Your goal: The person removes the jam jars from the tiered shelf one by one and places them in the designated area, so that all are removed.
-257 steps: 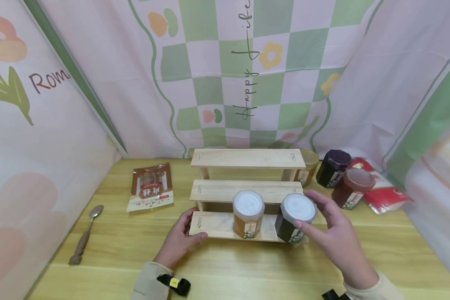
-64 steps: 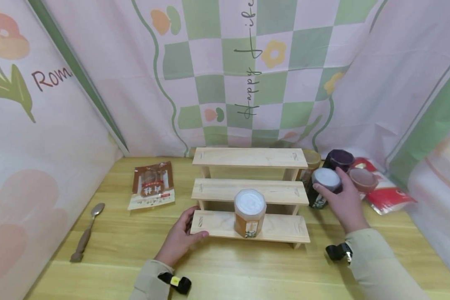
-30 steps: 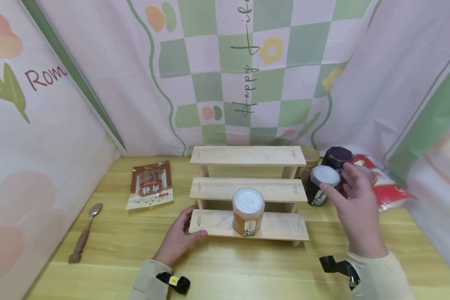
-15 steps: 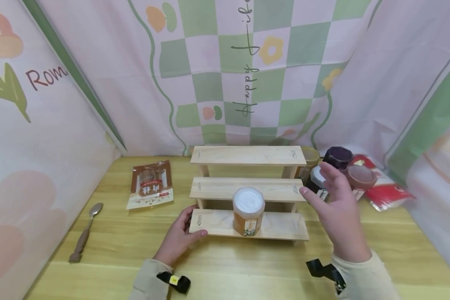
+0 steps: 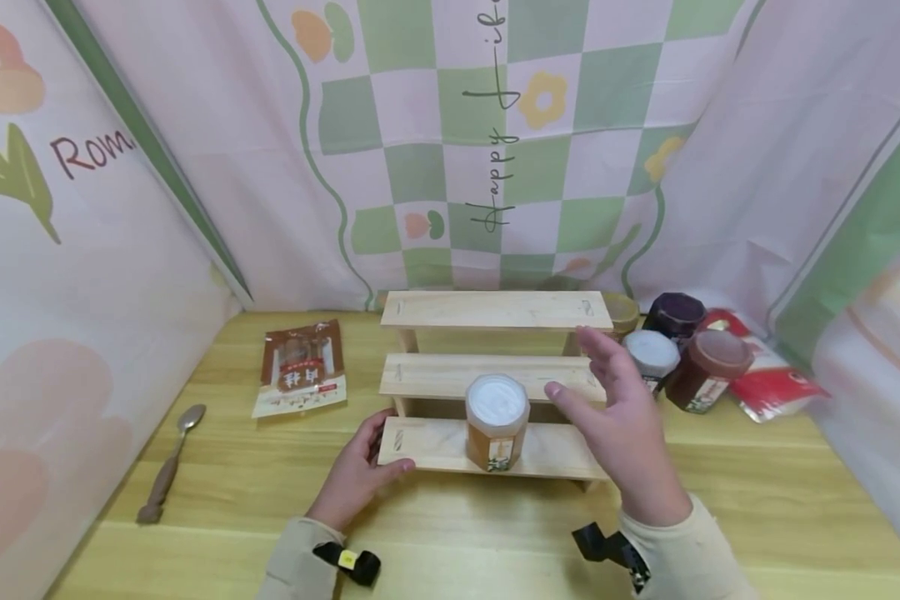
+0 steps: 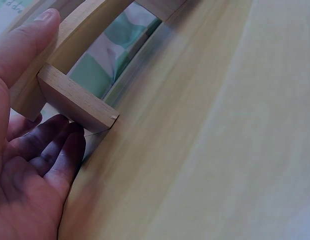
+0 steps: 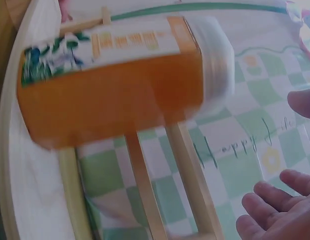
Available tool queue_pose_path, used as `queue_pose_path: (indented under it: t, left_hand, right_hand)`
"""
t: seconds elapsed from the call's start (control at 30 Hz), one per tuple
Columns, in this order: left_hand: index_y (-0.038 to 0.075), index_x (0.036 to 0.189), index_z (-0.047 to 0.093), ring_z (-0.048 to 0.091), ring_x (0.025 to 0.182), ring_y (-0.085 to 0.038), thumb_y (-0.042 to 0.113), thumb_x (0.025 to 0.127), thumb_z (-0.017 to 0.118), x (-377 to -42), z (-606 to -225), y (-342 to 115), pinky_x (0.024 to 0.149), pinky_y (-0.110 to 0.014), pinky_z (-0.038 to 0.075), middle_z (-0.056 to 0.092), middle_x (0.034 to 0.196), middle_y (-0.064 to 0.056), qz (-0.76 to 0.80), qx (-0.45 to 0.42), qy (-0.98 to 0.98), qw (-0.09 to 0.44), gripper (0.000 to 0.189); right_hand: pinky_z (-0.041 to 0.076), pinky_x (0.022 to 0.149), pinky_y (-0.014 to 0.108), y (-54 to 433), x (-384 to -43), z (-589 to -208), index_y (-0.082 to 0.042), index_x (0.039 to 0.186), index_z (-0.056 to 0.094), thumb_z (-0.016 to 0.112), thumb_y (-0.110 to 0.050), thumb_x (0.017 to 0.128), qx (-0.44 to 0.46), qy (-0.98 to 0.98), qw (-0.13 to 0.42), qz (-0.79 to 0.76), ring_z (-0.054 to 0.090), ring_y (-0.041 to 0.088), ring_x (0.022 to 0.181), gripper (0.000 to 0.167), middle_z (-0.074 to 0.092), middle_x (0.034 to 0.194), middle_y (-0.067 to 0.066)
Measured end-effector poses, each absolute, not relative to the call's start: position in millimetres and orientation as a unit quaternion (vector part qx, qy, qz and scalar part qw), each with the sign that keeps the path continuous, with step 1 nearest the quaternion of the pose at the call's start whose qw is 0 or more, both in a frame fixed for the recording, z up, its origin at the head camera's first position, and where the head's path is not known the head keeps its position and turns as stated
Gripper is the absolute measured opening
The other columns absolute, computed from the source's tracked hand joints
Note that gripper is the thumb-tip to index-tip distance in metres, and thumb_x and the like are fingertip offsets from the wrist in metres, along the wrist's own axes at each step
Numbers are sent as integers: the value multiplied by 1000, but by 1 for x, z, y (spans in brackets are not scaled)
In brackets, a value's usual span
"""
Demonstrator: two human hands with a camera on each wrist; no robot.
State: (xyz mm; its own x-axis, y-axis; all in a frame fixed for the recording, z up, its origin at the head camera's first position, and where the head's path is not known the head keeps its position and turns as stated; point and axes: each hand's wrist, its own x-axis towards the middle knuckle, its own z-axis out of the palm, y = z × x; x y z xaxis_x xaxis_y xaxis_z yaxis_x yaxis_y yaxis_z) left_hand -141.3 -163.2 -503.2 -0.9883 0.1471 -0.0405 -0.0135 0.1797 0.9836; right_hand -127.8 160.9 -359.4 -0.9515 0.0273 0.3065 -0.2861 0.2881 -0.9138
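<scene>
A three-step wooden rack stands mid-table. My left hand grips the left end of its lowest step; in the left wrist view, the thumb lies along the wood and the fingers curl beside the upright. On that same step sits an octagonal jar with orange contents and a white lid, upright. The right wrist view shows this orange jar close up, apart from the fingers. My right hand hovers over the rack's right end, thumb and fingers spread, holding nothing.
Right of the rack are a dark jar with a white lid, a reddish-brown jar, a purple-black jar, a partly hidden amber jar and a red-and-white bag. Left lie a brown packet and a spoon.
My right hand carried the dark white-lidded jar from the lowest step's right end to the table beside the other jars, released it, then moved left to the rack. My left hand stayed put.
</scene>
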Motion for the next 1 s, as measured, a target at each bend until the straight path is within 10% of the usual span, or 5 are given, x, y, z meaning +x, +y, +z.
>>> queue_pose_path:
  t: [0.13,1.0]
  left_hand:
    - [7,151,39,47,135,-33,18,76,86,-141,-503,-163,117,-43,35,49,148,-16,641,47,763,63,90]
    - [9,152,38,47,136,-33,20,77,86,-141,-500,-163,117,-44,35,49,148,-16,630,40,773,65,90]
  right_hand:
    - [25,121,54,151,-125,-361,-8,152,39,74,-16,92,91,-797,109,587,32,32,145,71,40,156,10]
    - [34,114,55,119,-125,-394,-11,147,46,88,-18,78,114,-801,55,585,49,30,131,81,53,144,10]
